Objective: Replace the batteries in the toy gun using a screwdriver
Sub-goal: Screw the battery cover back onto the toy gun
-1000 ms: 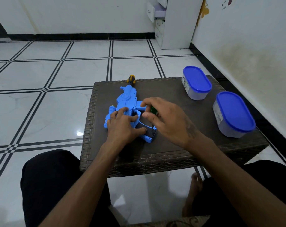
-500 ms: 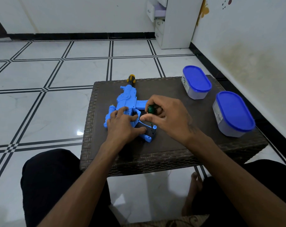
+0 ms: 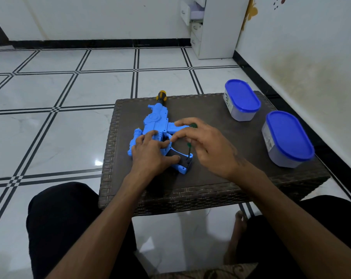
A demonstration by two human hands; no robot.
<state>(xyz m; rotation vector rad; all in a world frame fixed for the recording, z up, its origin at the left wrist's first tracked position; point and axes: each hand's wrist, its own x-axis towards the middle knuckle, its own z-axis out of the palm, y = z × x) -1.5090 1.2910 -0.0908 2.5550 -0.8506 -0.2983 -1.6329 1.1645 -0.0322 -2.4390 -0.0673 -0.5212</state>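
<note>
While the left hand [image 3: 150, 154] presses the toy gun [image 3: 156, 125] flat, right fingers [image 3: 182, 135] pinch the green screwdriver [image 3: 189, 150].

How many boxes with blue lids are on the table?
2. One box sits at the table's far right corner; the other box stands nearer, by the right edge. Both are shut and apart from the hands.

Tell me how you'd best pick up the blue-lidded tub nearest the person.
Take the nearer tub from above, fingers and thumb across its narrow width, on the walls just under the lid. It stands upright and is a long oval, so the short span probably suits a hand best.
</note>
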